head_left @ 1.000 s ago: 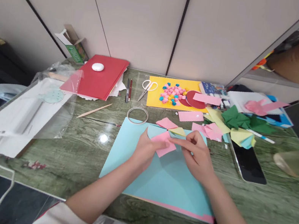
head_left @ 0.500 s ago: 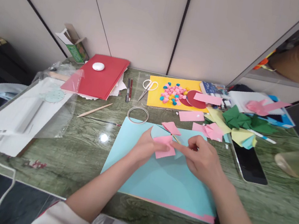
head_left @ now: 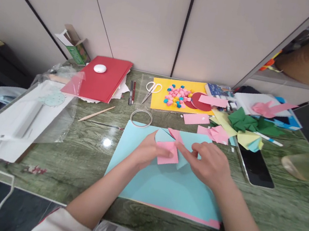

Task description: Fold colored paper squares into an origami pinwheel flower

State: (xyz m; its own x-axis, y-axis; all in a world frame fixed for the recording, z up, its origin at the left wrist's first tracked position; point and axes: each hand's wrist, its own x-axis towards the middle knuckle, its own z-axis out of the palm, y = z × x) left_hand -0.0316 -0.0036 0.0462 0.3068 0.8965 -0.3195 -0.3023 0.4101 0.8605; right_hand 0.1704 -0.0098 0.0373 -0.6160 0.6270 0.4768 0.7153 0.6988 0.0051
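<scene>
Green marbled tabletop below pale wall panels, strewn with coloured paper. At its near middle, light blue sheet; over that, pink folded piece, caught between 2 hands.

Left hand: thumb on top, fingers beneath, clamped on the left edge of the pink folded piece. Right hand: forefinger and thumb drawn together at the right corner, remaining fingers curled; looks like a pinch, though possibly only a press.

Just behind, other pink piece, touching or nearly so; hard to tell which. Farther back, tape ring and scissors; off to the right, dark phone, well apart.

Seemingly a crease or tuck under way. For a clean result:
- Anchor with the left, work with the right alone.
- Line up the edges before pressing down; no second chance with a sharp crease.
- Press from the middle outward with the finger pad, not the nail, to avoid tearing.
- Lay the work flat on the light blue sheet for firm backing instead of folding in mid-air.
- Mind the other pink piece, easily nudged by the right knuckles.
</scene>
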